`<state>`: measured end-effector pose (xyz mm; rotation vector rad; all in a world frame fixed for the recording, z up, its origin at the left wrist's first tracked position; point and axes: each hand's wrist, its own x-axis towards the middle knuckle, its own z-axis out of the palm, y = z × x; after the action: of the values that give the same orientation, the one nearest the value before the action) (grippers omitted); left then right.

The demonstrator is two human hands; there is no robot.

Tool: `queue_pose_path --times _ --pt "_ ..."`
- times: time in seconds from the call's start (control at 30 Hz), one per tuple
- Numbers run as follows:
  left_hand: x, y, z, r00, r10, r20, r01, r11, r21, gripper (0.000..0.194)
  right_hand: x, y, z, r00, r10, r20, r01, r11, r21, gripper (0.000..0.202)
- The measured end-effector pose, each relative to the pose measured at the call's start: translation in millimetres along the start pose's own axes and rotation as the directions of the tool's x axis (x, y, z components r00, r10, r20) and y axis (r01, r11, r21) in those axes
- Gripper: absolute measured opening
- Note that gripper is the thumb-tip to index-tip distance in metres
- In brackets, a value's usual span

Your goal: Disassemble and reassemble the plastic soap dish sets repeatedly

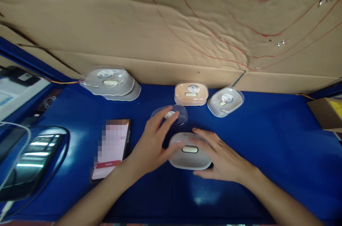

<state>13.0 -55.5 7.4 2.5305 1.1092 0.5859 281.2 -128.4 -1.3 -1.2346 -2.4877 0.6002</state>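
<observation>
A grey oval box (177, 160) with a small cream oval piece in a dark-rimmed slot on top sits on the blue table. My right hand (223, 156) wraps round its right side, fingers at the back and over the top, thumb low at the front. Beyond the box lies a clear plastic cover (183, 114) with a round white label. My left hand (152, 144) is open, its fingers stretched over this cover and its thumb close to the box's left end. Whether the left fingertips touch the cover, I cannot tell.
A phone (112, 147) with a lit screen lies left of my left hand. Along the cardboard wall (120, 30) stand stacked grey boxes (123, 92), a peach box (180, 94) and another pale grey box (237, 99). A dark glossy device (34, 162) with cables is far left; a cardboard carton (324, 115) is far right.
</observation>
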Motion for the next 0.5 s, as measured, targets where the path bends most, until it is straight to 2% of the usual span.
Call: queue_pose_path --times 0.07,0.13,0.2,0.3,0.37,0.5 --pt "-1.0 8.2 -3.0 0.975 0.181 0.128 -0.172 0.982 -0.072 0.095 -1.3 1.5 2.5 0.999 -0.006 -0.043 0.008 0.999 0.048 0.09" --pt "-1.6 16.6 -2.9 0.946 0.24 0.218 -0.22 0.969 -0.114 0.11 -3.1 2.3 4.6 0.995 -0.025 -0.101 0.037 0.992 0.12 0.093" --pt "-1.9 23.3 -1.4 0.948 0.22 0.23 -0.183 0.968 -0.172 0.118 -5.5 2.7 6.0 0.983 -0.034 -0.179 0.069 0.979 0.192 0.098" --pt "-3.2 27.7 -0.4 0.964 0.186 0.188 -0.128 0.95 -0.286 0.121 -8.7 3.3 5.8 0.961 -0.023 -0.277 0.102 0.956 0.275 0.109" --pt "-4.7 27.2 -0.3 0.976 0.151 0.154 -0.089 0.933 -0.349 0.114 -9.4 4.1 4.6 0.962 0.0 -0.274 0.091 0.944 0.318 0.116" --pt "-7.7 22.4 1.2 0.992 0.015 0.126 0.043 0.893 -0.449 0.097 -7.4 6.1 2.5 0.974 0.077 -0.212 0.006 0.931 0.366 0.115"
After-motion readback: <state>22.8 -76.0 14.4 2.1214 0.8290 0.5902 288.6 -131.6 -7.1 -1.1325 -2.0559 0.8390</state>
